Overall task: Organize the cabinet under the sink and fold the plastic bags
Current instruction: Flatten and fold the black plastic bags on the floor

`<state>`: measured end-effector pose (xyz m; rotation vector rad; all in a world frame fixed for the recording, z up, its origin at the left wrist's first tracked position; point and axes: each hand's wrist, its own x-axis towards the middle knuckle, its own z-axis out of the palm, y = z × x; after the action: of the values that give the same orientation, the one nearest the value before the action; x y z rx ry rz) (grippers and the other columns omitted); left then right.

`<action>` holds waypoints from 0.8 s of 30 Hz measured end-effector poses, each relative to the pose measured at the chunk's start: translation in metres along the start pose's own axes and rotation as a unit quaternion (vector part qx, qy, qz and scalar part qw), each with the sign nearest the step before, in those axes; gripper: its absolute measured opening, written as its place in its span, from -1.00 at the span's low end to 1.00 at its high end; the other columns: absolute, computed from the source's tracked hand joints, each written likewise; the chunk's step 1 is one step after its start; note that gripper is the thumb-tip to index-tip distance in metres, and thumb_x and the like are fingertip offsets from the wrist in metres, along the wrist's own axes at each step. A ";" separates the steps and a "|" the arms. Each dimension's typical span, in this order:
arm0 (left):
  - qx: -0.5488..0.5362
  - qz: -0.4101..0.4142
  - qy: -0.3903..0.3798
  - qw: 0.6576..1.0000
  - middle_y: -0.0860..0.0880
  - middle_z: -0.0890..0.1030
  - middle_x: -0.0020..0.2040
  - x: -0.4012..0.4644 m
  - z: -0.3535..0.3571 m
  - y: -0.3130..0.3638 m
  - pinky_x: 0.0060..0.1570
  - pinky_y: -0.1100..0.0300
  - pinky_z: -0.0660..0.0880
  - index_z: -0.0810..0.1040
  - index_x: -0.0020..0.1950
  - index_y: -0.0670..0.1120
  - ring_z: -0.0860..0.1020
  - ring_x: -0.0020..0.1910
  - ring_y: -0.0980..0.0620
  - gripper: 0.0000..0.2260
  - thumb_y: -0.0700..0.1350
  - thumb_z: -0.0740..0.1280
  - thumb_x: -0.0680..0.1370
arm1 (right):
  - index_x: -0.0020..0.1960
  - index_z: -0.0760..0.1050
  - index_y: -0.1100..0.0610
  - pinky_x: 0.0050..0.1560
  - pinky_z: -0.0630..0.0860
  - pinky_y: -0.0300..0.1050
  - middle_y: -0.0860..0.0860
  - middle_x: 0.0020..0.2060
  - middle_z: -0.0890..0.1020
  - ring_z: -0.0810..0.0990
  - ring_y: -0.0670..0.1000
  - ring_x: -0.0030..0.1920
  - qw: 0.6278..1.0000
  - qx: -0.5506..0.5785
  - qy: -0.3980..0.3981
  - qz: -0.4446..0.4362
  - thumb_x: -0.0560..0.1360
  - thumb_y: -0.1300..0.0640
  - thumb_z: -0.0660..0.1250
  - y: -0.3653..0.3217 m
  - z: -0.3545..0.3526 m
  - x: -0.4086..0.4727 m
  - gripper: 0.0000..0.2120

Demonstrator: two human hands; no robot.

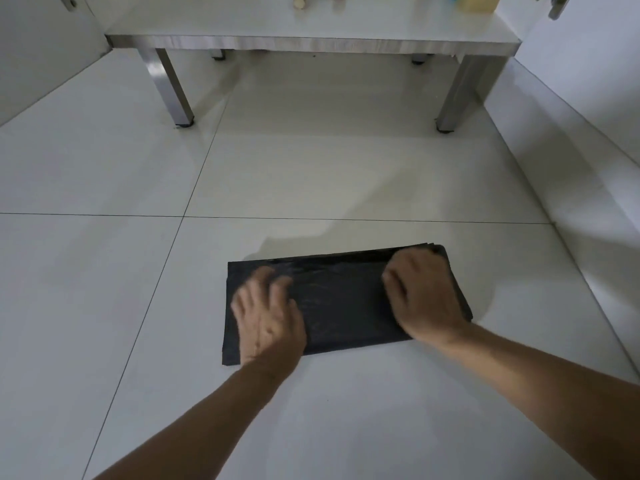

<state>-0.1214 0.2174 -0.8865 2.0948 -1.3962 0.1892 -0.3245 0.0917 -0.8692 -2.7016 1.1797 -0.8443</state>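
Left hand (268, 317) is lying palm-down on the left part of the folded black plastic bag (339, 299), fingers spread and fairly straight, pressing flat; grip released, nothing enclosed. Fingertips are blurred, so exact finger placement is uncertain.

Right hand (424, 292) is resting on the right part of the same bag, knuckles raised and fingers bent downward onto the plastic. Blur is hiding the fingertips; cannot tell whether this grip is pinching a layer of plastic or only pressing on it.

The bag is lying flat on the glossy white tiled floor (104, 271) as a wide rectangular stack, long side running left to right, slightly rotated so that the right end is sitting farther from the person. Layered edges are showing at the far right corner. Surface is wrinkled and faintly shiny. Both bare forearms are entering from the lower edge and converging on the bag.

Dark grout lines are crossing the floor just beyond and to the left of the bag.

Farther off, well apart from the bag, a low white shelf with a brushed-metal front edge and square metal legs (311, 36) is standing on the floor. On its far part, cut off by the top edge: two small wooden-looking items (300, 1) and a pale yellow container (478, 3), too cropped to identify. White panels with metal hinges (557, 6) are flanking the shelf on both sides.
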 end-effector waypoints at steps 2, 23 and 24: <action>-0.003 0.132 -0.087 0.987 -0.19 0.49 0.25 -0.008 0.007 0.003 0.19 -0.18 0.40 0.53 0.21 -0.14 0.47 0.18 -0.19 -0.70 -0.12 0.19 0.51 | 0.09 0.58 0.12 0.19 0.33 0.01 0.04 0.07 0.62 0.56 0.12 0.08 0.991 -0.015 -0.100 -0.084 0.59 0.06 0.13 -0.016 0.014 -0.021 -0.71; 0.167 0.017 -0.256 0.952 -0.15 0.02 0.59 0.017 0.008 -0.030 0.46 -0.29 -0.11 0.07 0.59 0.05 -0.09 0.56 -0.24 -0.29 0.38 -0.24 0.53 | 0.55 0.21 0.00 0.48 -0.01 0.38 0.11 0.57 0.13 0.03 0.24 0.56 0.947 -0.169 -0.243 0.125 0.52 -0.32 -0.16 0.005 0.011 0.000 -0.28; 0.169 0.015 -0.260 0.951 -0.13 -0.03 0.60 0.020 0.007 -0.031 0.47 -0.28 -0.15 0.02 0.59 0.07 -0.13 0.56 -0.22 -0.28 0.38 -0.26 0.52 | 0.58 0.10 -0.07 0.50 -0.07 0.35 0.07 0.59 0.03 -0.04 0.21 0.58 0.946 -0.161 -0.257 0.115 0.51 -0.35 -0.22 0.007 0.013 0.005 -0.28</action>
<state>-0.0868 0.2054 -0.8963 2.5288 -1.8012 -0.1359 -0.3202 0.0815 -0.8799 -2.6779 1.5467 0.0990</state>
